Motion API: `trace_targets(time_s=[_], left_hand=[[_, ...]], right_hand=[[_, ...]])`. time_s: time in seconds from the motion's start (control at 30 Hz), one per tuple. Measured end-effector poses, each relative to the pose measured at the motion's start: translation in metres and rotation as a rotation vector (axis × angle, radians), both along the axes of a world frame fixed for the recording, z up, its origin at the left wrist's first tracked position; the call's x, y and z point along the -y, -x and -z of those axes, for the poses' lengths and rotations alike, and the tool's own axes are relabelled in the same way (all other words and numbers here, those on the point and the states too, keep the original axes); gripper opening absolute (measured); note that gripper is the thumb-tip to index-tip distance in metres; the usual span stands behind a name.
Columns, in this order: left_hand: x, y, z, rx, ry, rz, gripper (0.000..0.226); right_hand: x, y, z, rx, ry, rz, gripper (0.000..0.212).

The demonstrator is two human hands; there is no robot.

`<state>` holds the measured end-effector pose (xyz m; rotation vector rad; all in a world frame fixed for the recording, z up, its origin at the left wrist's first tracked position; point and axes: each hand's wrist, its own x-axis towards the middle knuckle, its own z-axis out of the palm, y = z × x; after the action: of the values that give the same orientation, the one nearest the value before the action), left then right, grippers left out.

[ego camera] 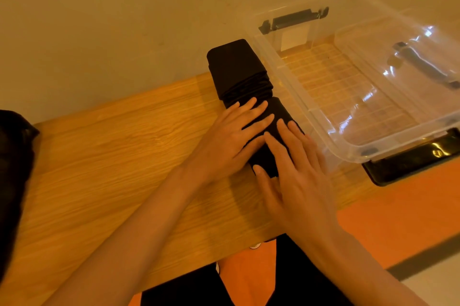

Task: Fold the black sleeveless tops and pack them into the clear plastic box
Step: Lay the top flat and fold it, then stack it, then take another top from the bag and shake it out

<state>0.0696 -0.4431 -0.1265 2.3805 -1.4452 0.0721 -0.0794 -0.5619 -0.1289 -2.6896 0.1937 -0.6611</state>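
Black top [283,112] left of the clear plastic box [311,111].
We pressed our left hand [224,142] and right hand [295,181], fingers spread, upon it.

Pressing left hand [231,139] and right hand [296,171] flat on folded black top [280,114] on wooden table [99,169], touching stack of folded tops [236,66], just beside clear plastic box [398,142]
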Motion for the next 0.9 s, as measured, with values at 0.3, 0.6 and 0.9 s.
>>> trace_targets(time_s=[0.3,0.6,0.9], left_hand=[[0.001,-0.005,0.008,-0.024,-0.091,-0.002,0.055],[0.003,-0.006,0.007,0.011,-0.133,-0.002,0.055],[-0.023,0.002,-0.019,0.061,-0.109,-0.052,0.054]], right_hand=[[0.008,-0.008,0.015,-0.189,0.242,0.073,0.071],[0.012,-0.007,0.018,-0.2,0.28,0.074,0.072],[0.002,-0.002,-0.004,-0.147,0.231,0.014,0.072]])
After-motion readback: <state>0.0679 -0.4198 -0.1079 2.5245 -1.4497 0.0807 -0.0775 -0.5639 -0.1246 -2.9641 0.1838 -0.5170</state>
